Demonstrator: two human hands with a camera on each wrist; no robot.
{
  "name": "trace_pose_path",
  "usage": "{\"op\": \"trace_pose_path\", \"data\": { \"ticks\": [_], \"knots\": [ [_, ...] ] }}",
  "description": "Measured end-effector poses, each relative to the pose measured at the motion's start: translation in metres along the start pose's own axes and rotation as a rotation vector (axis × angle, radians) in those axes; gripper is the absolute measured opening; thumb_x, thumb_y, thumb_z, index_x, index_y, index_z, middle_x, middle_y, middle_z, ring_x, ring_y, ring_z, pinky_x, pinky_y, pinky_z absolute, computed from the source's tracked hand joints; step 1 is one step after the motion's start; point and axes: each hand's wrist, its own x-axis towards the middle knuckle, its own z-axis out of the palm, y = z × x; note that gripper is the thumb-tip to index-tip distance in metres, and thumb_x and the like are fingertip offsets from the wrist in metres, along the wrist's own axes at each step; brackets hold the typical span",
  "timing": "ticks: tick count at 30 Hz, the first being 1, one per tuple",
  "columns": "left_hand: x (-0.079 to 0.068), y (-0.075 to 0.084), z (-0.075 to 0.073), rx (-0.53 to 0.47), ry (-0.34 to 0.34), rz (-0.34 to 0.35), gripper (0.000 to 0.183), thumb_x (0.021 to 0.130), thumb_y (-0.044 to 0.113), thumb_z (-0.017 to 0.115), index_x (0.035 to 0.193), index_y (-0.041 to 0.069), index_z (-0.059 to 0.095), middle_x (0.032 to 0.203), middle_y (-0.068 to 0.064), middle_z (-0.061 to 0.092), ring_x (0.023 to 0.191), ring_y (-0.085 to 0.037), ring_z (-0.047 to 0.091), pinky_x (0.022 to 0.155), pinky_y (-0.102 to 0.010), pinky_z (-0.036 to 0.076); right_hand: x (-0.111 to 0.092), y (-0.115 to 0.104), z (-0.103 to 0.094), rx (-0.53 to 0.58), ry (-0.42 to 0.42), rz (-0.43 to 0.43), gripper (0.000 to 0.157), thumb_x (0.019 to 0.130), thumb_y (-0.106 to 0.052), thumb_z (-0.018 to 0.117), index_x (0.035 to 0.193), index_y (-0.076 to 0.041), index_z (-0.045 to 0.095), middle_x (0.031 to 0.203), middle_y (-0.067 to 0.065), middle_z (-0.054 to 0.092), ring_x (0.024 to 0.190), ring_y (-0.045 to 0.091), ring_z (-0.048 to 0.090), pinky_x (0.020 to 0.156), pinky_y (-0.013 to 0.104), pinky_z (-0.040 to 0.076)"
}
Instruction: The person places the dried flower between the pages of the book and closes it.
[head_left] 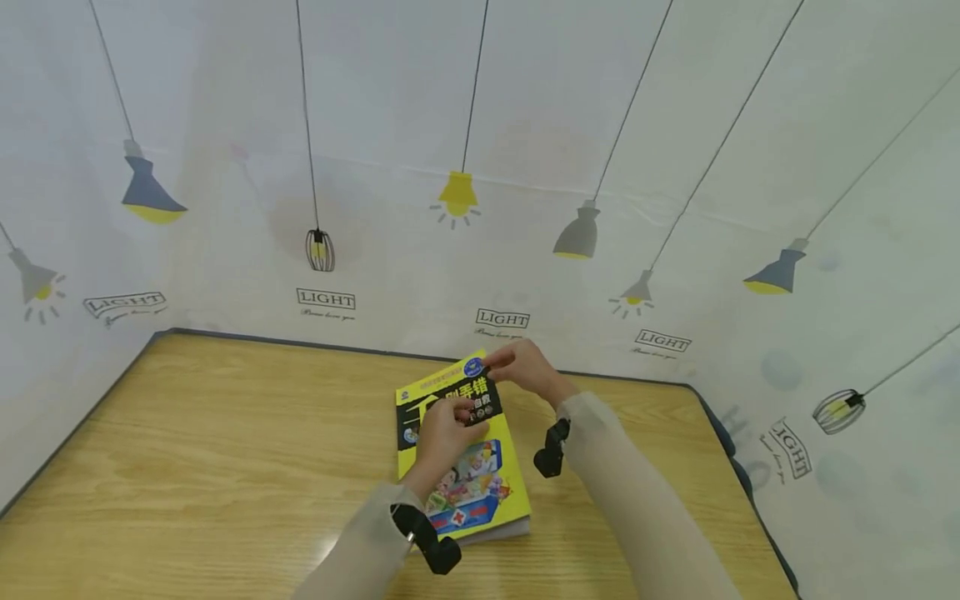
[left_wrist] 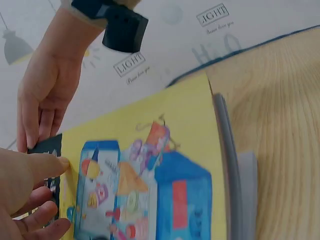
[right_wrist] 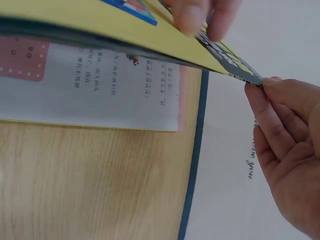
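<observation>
A book (head_left: 512, 483) with a yellow and black cover lies tilted on the table, its cover printed with a medical-kit picture. My right hand (head_left: 525, 367) pinches the upper right corner between thumb and fingers. Seen from the right wrist, the cover side is raised there, and a white printed page (right_wrist: 110, 92) shows below it. Over the upper middle of the cover is my left hand (head_left: 444, 432), its fingers loosely bent. In the left wrist view its thumb (left_wrist: 47, 165) lies along the cover by the black band.
The wooden table (head_left: 247, 442) has a dark edge strip (head_left: 300, 342) at the back. Behind it hangs a pale wall covering (head_left: 390, 108) printed with lamps. Black wrist cameras (head_left: 553, 450) sit on both sleeves.
</observation>
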Motion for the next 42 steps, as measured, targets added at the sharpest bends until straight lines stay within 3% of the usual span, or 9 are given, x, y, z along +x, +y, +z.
{"op": "trace_pose_path", "data": {
  "ticks": [4,10,19,26,36,42],
  "knots": [
    [-0.002,-0.014,-0.001,0.020,-0.007,-0.003,0.036,0.072,0.017,0.078,0.105,0.006,0.067,0.086,-0.003,0.059,0.075,-0.015,0.055,0.066,-0.033,0.045,-0.002,0.007,0.004,0.035,0.028,0.045,0.025,0.083,0.001,0.064,0.107,0.004,0.066,0.105,0.015,0.065,0.092,0.024,0.062,0.080,0.036,0.048],
    [-0.007,-0.023,-0.003,0.082,-0.023,0.013,0.040,0.070,0.013,0.080,0.107,0.005,0.067,0.087,-0.004,0.061,0.075,-0.015,0.055,0.065,-0.032,0.046,-0.004,0.017,0.010,0.037,0.065,0.104,0.026,0.083,0.002,0.064,0.108,0.002,0.066,0.106,0.014,0.063,0.094,0.024,0.060,0.080,0.035,0.047],
    [-0.010,-0.038,-0.006,0.124,-0.059,0.088,0.042,0.067,0.005,0.080,0.107,-0.001,0.066,0.075,-0.005,0.054,0.060,-0.012,0.042,0.055,-0.027,0.036,-0.003,0.045,0.023,-0.060,0.102,0.097,0.034,0.080,0.004,0.065,0.114,-0.001,0.064,0.109,0.013,0.062,0.099,0.025,0.057,0.081,0.036,0.046],
    [-0.015,-0.052,-0.015,0.172,-0.088,0.109,0.044,0.066,0.004,0.080,0.107,-0.002,0.066,0.076,-0.004,0.052,0.069,-0.014,0.043,0.060,-0.028,0.037,-0.006,0.058,0.031,-0.045,0.128,0.124,0.037,0.079,0.008,0.064,0.115,-0.001,0.062,0.113,0.013,0.060,0.098,0.025,0.057,0.084,0.037,0.045],
    [-0.023,-0.068,-0.036,0.177,-0.162,0.084,0.044,0.071,0.014,0.079,0.111,0.002,0.065,0.080,-0.004,0.048,0.072,-0.016,0.043,0.061,-0.029,0.037,-0.011,0.066,0.042,-0.003,0.159,0.195,0.037,0.083,0.006,0.061,0.119,0.000,0.060,0.114,0.014,0.060,0.099,0.025,0.057,0.084,0.037,0.045],
    [-0.026,-0.076,-0.045,0.141,-0.206,0.052,0.043,0.072,0.010,0.077,0.113,0.004,0.065,0.082,-0.006,0.047,0.074,-0.018,0.043,0.063,-0.030,0.037,-0.012,0.072,0.051,0.003,0.158,0.212,0.037,0.085,0.003,0.060,0.121,-0.001,0.059,0.116,0.014,0.058,0.101,0.025,0.056,0.085,0.037,0.044]
  ]
}}
